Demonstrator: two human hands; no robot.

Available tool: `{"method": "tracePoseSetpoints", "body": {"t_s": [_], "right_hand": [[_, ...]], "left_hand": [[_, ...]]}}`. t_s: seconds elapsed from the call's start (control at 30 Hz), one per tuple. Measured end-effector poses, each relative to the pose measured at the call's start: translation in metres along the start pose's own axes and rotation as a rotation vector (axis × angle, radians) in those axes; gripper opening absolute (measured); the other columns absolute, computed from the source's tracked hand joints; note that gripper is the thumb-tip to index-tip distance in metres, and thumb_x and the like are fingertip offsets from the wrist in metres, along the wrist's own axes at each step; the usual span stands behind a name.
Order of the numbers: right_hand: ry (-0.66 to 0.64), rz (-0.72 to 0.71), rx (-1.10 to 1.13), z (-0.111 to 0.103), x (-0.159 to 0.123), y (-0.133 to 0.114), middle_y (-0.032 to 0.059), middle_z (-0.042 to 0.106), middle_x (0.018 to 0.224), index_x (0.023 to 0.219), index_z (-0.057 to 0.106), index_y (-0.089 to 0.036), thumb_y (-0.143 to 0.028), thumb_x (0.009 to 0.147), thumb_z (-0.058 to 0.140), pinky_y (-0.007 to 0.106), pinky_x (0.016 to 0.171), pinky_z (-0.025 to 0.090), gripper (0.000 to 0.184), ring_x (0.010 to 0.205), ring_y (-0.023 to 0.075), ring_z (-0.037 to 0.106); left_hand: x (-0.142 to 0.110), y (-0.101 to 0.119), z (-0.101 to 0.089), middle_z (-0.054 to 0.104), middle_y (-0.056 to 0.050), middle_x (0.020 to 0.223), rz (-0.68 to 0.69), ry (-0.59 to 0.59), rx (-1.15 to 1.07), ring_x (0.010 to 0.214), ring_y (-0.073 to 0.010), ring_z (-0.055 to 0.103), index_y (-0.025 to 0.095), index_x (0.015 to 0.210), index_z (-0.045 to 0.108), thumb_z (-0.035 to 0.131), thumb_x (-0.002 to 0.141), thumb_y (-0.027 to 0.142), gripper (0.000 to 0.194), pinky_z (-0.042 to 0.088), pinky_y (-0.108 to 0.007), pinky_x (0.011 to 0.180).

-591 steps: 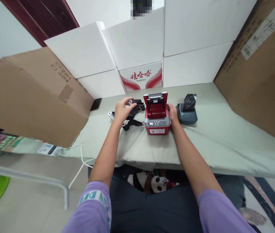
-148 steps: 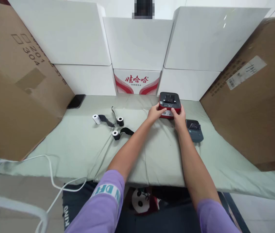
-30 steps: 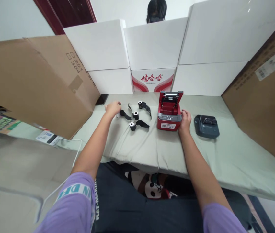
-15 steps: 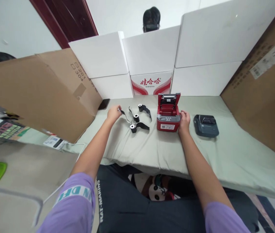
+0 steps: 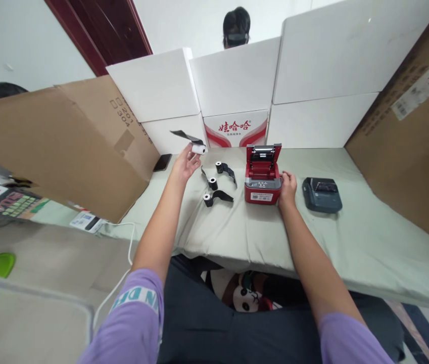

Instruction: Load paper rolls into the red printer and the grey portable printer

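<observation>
Left hand (image 5: 186,164): fingers pinch white roll (image 5: 198,149), dark tail (image 5: 186,136) loose; weak grip could drop it.
Right hand (image 5: 288,192): fingers bent against red printer (image 5: 250,195); sideways push could shift it.

And it's bold red on the receipt printer (image 5: 263,191) at three o'clock, grey panel on top, white label in front! Farther out at three, the portable printer (image 5: 322,196) wears dark blue-grey. The raised paper roll (image 5: 198,149) shows white, its tail black. Twelve to one: the water carton (image 5: 236,129), white with red characters and red swooshes. Pale green cloth (image 5: 237,232) below. Seven o'clock brings a purple sleeve (image 5: 127,323), its white band lettered in teal!
</observation>
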State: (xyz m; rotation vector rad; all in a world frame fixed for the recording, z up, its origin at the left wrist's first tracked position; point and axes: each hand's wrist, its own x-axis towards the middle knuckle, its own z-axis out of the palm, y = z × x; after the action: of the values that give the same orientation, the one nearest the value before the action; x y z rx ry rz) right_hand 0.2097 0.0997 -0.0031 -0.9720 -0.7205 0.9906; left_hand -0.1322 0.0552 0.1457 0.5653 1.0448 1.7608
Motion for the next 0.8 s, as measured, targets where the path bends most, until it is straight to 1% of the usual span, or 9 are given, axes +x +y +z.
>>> {"method": "tracePoseSetpoints", "body": {"t_s": [0.07,0.13,0.2,0.27,0.4,0.47,0.57,0.67,0.8], "right_hand": [[-0.005,-0.001,0.004,0.0,0.001,0.001,-0.0007,0.067,0.087,0.103,0.062,-0.022,-0.047,0.072,0.066,0.029,0.069,0.049,0.04,0.076,0.0146,0.061],[-0.009,-0.001,0.006,-0.001,0.001,0.002,-0.0008,0.067,0.088,0.103,0.062,-0.022,-0.048,0.073,0.066,0.029,0.069,0.049,0.04,0.077,0.0146,0.062],[-0.003,0.004,0.006,0.0,0.0,0.001,-0.0005,0.067,0.088,0.102,0.061,-0.022,-0.048,0.072,0.065,0.029,0.069,0.049,0.04,0.077,0.0147,0.062],[0.005,0.01,0.007,0.0,0.0,-0.001,-0.0003,0.067,0.088,0.102,0.061,-0.021,-0.048,0.071,0.065,0.03,0.069,0.049,0.041,0.075,0.0148,0.061],[0.008,0.029,0.0,0.001,-0.001,-0.004,-0.0012,0.067,0.085,0.102,0.061,-0.022,-0.047,0.072,0.065,0.03,0.071,0.05,0.04,0.077,0.0151,0.062],[0.008,0.041,-0.01,0.001,-0.001,-0.004,-0.0019,0.066,0.085,0.102,0.061,-0.022,-0.047,0.072,0.066,0.031,0.073,0.051,0.039,0.079,0.0157,0.063],[0.008,0.035,-0.032,0.0,-0.001,-0.004,-0.0018,0.067,0.086,0.103,0.062,-0.022,-0.048,0.073,0.066,0.031,0.076,0.051,0.04,0.082,0.0162,0.064],[0.01,0.019,-0.041,-0.001,-0.001,-0.002,-0.0006,0.068,0.09,0.103,0.061,-0.021,-0.051,0.073,0.067,0.031,0.078,0.051,0.042,0.082,0.0159,0.063],[0.007,0.009,-0.056,-0.001,-0.001,-0.003,0.0002,0.068,0.092,0.103,0.061,-0.021,-0.052,0.073,0.068,0.031,0.077,0.051,0.044,0.083,0.016,0.063]], "left_hand": [[-0.008,0.0,0.01,0.067,0.0,0.08,-0.04,-0.023,-0.088,0.062,-0.0099,0.065,0.02,0.091,0.065,0.073,0.091,0.035,0.017,0.048,-0.021,0.06],[-0.02,-0.003,0.019,0.07,-0.001,0.086,-0.056,-0.078,-0.149,0.069,-0.011,0.068,0.021,0.1,0.068,0.061,0.098,0.03,0.012,0.053,-0.024,0.066],[-0.032,-0.006,0.027,0.071,-0.001,0.091,-0.067,-0.148,-0.192,0.074,-0.0111,0.07,0.025,0.111,0.07,0.053,0.101,0.023,0.02,0.054,-0.022,0.067],[-0.044,-0.01,0.032,0.071,-0.002,0.091,-0.084,-0.197,-0.228,0.066,-0.0079,0.065,0.028,0.116,0.069,0.049,0.102,0.019,0.026,0.047,-0.015,0.055],[-0.059,-0.013,0.039,0.067,-0.001,0.08,-0.112,-0.263,-0.303,0.045,-0.0026,0.044,0.025,0.104,0.07,0.042,0.107,0.025,0.028,0.022,-0.011,0.036],[-0.062,-0.016,0.041,0.063,0.0,0.073,-0.12,-0.285,-0.309,0.04,-0.0021,0.035,0.022,0.093,0.068,0.041,0.109,0.034,0.033,0.019,-0.012,0.034],[-0.062,-0.025,0.043,0.057,0.001,0.064,-0.126,-0.293,-0.27,0.038,-0.0028,0.028,0.019,0.079,0.062,0.041,0.107,0.051,0.047,0.022,-0.015,0.035],[-0.059,-0.037,0.041,0.06,-0.003,0.069,-0.099,-0.269,-0.203,0.043,-0.0056,0.035,0.018,0.076,0.061,0.044,0.102,0.064,0.056,0.027,-0.019,0.038],[-0.056,-0.049,0.036,0.066,-0.009,0.084,-0.077,-0.241,-0.118,0.055,-0.0102,0.047,0.016,0.08,0.066,0.048,0.097,0.066,0.055,0.028,-0.022,0.04]]}}
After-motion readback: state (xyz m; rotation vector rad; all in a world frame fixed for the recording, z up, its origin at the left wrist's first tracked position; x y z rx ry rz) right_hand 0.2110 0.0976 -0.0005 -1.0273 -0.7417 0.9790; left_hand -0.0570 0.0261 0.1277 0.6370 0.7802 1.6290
